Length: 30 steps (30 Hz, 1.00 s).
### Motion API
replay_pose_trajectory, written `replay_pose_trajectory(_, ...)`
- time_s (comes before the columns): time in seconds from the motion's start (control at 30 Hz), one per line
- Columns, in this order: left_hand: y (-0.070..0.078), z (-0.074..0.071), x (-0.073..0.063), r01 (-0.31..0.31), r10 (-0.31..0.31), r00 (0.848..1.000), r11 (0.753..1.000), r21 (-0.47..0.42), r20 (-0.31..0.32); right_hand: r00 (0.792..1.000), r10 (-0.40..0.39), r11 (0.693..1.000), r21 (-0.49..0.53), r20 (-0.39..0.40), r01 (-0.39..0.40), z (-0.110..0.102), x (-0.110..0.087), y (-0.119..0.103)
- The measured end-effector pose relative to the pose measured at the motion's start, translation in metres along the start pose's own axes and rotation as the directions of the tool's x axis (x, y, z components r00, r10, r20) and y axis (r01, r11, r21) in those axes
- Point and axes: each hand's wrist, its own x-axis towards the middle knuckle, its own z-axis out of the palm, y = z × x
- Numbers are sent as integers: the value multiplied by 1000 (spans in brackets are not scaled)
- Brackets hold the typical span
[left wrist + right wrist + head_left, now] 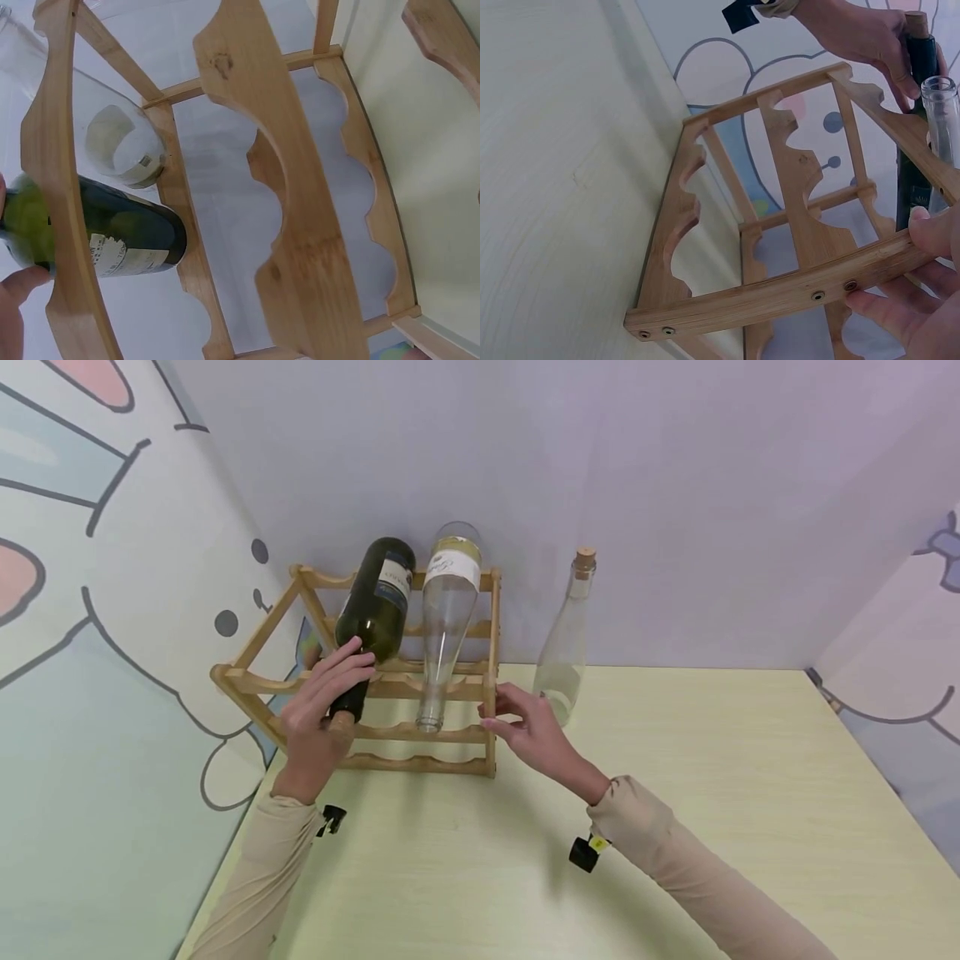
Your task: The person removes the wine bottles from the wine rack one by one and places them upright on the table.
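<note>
A wooden wine rack (416,764) stands against the back wall, its lower tiers also visible in the left wrist view. A dark green wine bottle (393,597) lies on the rack's top tier, its corked neck towards the front. My left hand (311,710) grips that neck, fingers on one side and thumb on the other. Beside it on the same tier lies a clear glass bottle (448,614) with a white label, mouth forward. My right hand (536,735) holds the rack's front right post (772,300) between thumb and fingers.
A clear bottle with a cork stopper (564,647) stands upright on the pale wooden table (712,760), right of the rack. Walls rise behind and at both sides; the left wall (150,693) bears a cartoon rabbit and is close to the rack.
</note>
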Motion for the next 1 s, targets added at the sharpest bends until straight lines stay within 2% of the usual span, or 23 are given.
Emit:
replay_pose_trajectory(0.27,5,-2,11,-5,1,998,998,-68,-69,1000,-9,1000,-18,-2,9,2,0,1)
replay_pose_trajectory(0.4,9,-2,16,13,-23,995,995,-104,-94,1000,-5,1000,-23,-4,5,1,1,2)
replay_pose_trajectory(0.47,12,-1,20,21,-35,993,993,-119,-112,1000,-9,1000,-19,-9,9,1,2,14)
replay_pose_trajectory(0.63,18,-2,28,37,-51,992,991,-129,-111,1000,-19,1000,-12,-16,19,3,4,41)
replay_pose_trajectory(0.83,22,2,36,31,-50,992,987,-155,-118,999,-28,1000,6,-15,28,2,5,40)
replay_pose_trajectory(1.0,25,4,41,48,-77,986,981,-189,-147,1000,-20,1000,9,-10,20,2,6,40)
